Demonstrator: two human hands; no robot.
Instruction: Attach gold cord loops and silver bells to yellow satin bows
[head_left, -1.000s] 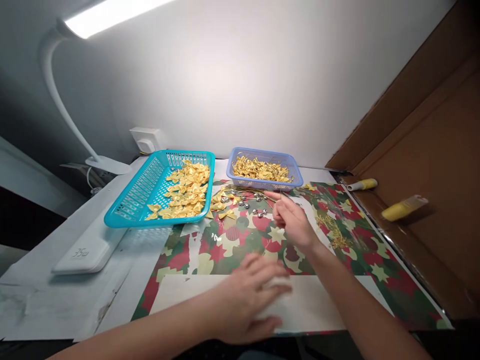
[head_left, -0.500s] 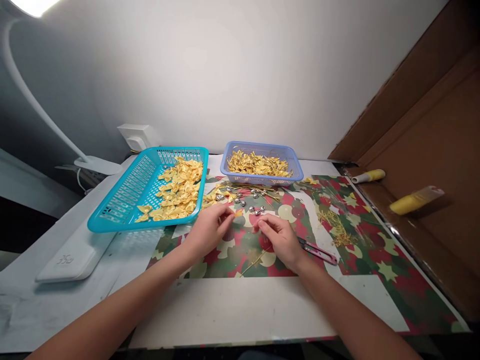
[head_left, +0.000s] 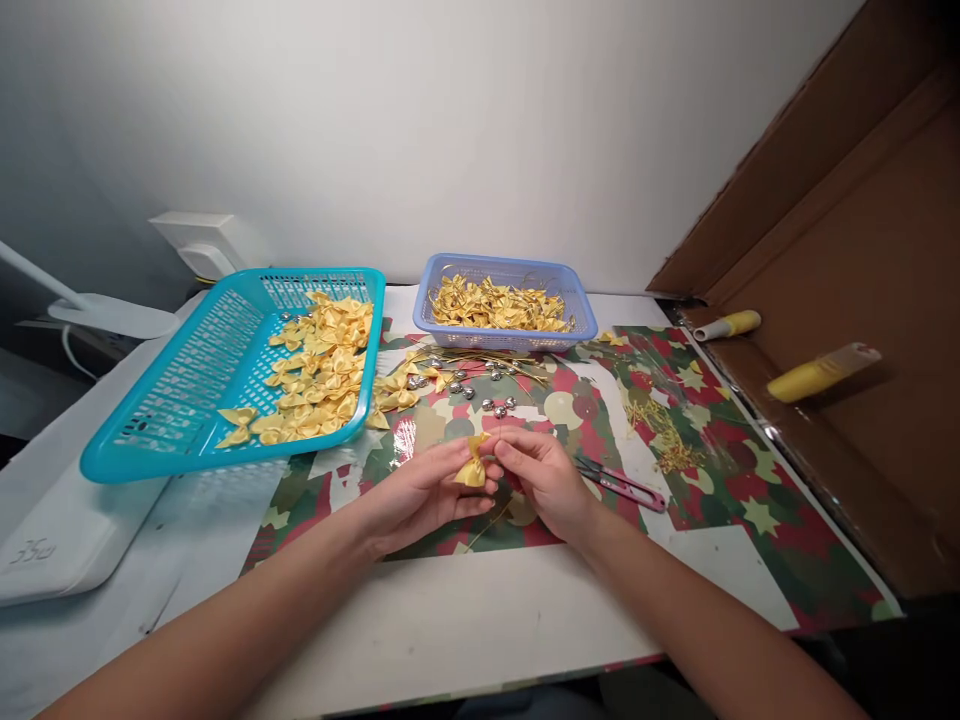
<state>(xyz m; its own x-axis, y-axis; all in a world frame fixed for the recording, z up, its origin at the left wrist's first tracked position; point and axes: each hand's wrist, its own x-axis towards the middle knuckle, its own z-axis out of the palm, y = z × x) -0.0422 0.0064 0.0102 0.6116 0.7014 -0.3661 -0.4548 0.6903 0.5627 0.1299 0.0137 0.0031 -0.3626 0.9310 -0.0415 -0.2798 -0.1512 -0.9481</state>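
Note:
My left hand (head_left: pixel 424 490) pinches a small yellow ribbon bow (head_left: pixel 473 466) above the patterned paper. My right hand (head_left: pixel 545 478) is closed just right of the bow, fingertips meeting it, with a thin gold wire (head_left: pixel 491 522) running down from under it. Several silver bells (head_left: pixel 498 405) lie just beyond my hands. A teal basket (head_left: pixel 187 390) at the left holds many yellow bows (head_left: pixel 319 365). A blue basket (head_left: pixel 574 305) at the back holds more gold bows (head_left: pixel 495 305).
Pink snips (head_left: pixel 622 484) lie right of my right hand. Gold wire bits (head_left: pixel 664 440) are strewn on the red-green star paper (head_left: pixel 712 480). A cardboard wall (head_left: pixel 862 300) with two yellow-handled tools (head_left: pixel 814 372) stands right. A white lamp base (head_left: pixel 45 545) sits far left.
My hands have come together nearer to me, the left one lifting a yellow bow off the paper. A second ago the left hand lay on the white sheet.

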